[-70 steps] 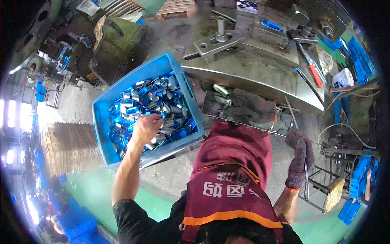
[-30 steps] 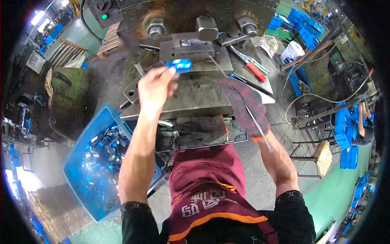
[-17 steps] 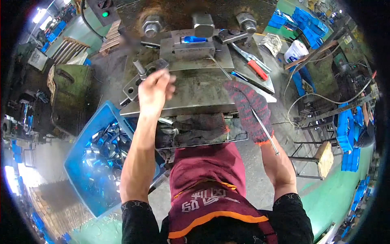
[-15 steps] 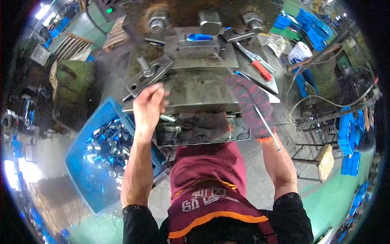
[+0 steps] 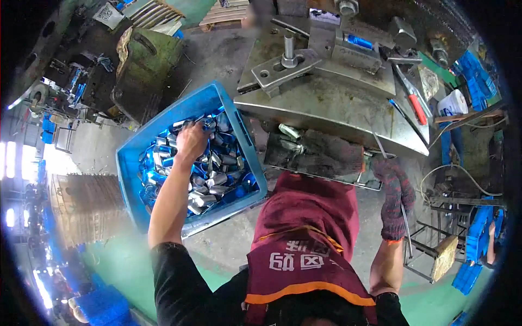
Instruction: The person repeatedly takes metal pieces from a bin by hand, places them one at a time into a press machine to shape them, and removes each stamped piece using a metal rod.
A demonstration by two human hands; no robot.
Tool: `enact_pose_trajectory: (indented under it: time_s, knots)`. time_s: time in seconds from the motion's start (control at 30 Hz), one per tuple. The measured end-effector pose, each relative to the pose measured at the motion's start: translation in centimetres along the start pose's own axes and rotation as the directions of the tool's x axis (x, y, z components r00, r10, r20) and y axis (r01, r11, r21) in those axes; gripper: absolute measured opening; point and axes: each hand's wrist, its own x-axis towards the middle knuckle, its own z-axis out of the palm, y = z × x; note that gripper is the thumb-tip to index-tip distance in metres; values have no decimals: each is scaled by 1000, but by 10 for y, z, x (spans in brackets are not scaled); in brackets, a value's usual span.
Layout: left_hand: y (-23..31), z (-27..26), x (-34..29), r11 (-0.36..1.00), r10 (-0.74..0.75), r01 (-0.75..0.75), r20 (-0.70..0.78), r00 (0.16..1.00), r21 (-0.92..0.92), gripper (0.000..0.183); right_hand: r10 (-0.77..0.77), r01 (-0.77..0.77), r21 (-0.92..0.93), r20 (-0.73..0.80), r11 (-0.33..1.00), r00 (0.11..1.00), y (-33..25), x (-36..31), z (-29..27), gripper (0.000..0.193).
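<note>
- The metal pieces, silver and blue, lie in a loose heap inside the blue crate, spread from edge to edge.
- The left hand, bare, reaches into the heap toward the crate's far edge, fingers bent down among the pieces; the fingertips are hidden, so I cannot tell whether it grips one.
- The right hand, in a dark knitted glove, is closed around a thin rod, which sticks out past both ends of the fist, near the table's front right corner.
- A tray sits just beside the table's front edge, holding a dark cloth and, at its left end, crumpled silvery scraps.
- On the steel table, a slotted bar with an upright bolt lies toward the left edge.
- A metal block stands toward the table's far edge, a blue piece lying on top.
- A red-handled tool lies along the table's right edge.
</note>
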Motion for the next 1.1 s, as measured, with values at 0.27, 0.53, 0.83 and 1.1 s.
enact_pose_trajectory:
  time_s: [0.27,0.53,0.83,1.1]
  knots:
    - [24,-7,-10,990,-57,25,233,971,137,32,13,-15,-79,-28,997,1000,-7,-11,-11,35]
    - [45,-44,-53,875,-53,90,91,994,-476,21,49,-49,12,-48,999,998,-4,-13,-14,33]
    - [5,-36,-78,861,-155,274,292,944,-429,34,105,-122,231,86,965,991,-10,27,-21,36]
    - [41,-55,-79,838,-296,318,121,948,-443,32,-113,117,336,-33,934,993,-31,111,-13,25]
